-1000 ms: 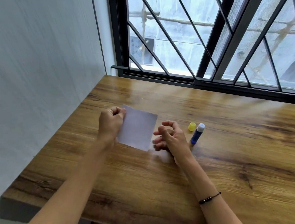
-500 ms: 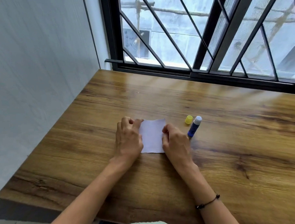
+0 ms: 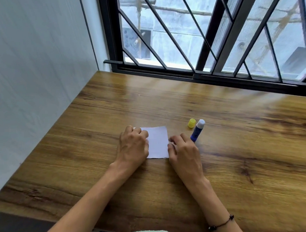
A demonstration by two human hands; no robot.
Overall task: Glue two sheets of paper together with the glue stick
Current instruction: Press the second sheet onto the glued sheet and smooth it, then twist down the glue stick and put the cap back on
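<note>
A small white sheet of paper point(image 3: 157, 142) lies flat on the wooden table point(image 3: 238, 164). My left hand point(image 3: 132, 145) rests on its left part with fingers curled, covering that edge. My right hand point(image 3: 182, 149) sits at the paper's right edge, fingertips touching it. I cannot tell whether a second sheet lies under the visible one. A blue glue stick point(image 3: 197, 130) with its white tip exposed lies just right of my right hand. Its yellow cap point(image 3: 191, 123) stands beside the tip.
A white wall runs along the table's left side. A black-framed window with diagonal bars point(image 3: 207, 43) closes off the far edge. The table's near edge is by my body.
One second ago my left hand held the paper lifted and tilted. It now lies flat on the table, with both hands down on its left and right sides.
</note>
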